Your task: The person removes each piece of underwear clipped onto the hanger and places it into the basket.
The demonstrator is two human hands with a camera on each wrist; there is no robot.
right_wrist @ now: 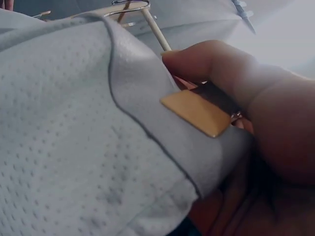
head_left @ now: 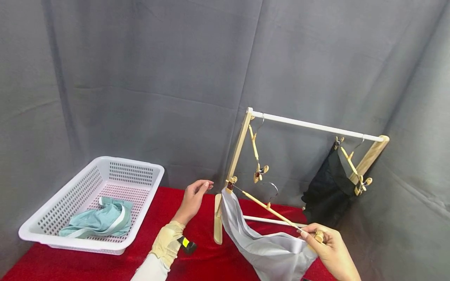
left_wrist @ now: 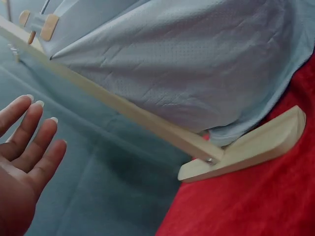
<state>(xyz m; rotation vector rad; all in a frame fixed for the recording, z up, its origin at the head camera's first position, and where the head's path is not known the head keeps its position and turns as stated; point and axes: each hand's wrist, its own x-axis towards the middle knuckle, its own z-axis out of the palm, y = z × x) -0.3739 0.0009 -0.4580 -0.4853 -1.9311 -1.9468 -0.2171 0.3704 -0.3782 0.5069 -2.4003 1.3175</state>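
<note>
My right hand (head_left: 328, 248) grips the right end of a wooden clip hanger (head_left: 268, 208) beside its clip (right_wrist: 197, 112). From the hanger's two clips hangs a light grey garment (head_left: 267, 249), its perforated fabric close up in the right wrist view; its waistband (right_wrist: 142, 98) sags between the clips. My left hand (head_left: 195, 195) is held in the air left of the hanger, holding nothing. Its fingers (left_wrist: 37, 142) are loosely extended in the left wrist view. The hanger's left clip (head_left: 231, 183) overlaps the rack's left post. The right hand's fingertips are partly hidden behind the garment.
A clothes rack with a white rail (head_left: 316, 125) stands on the red cloth (head_left: 168, 218). A bare hanger (head_left: 254, 142) hangs at its left, a black garment (head_left: 327, 183) on another at its right. At left, a white basket (head_left: 154, 171) holds a teal garment (head_left: 102, 216).
</note>
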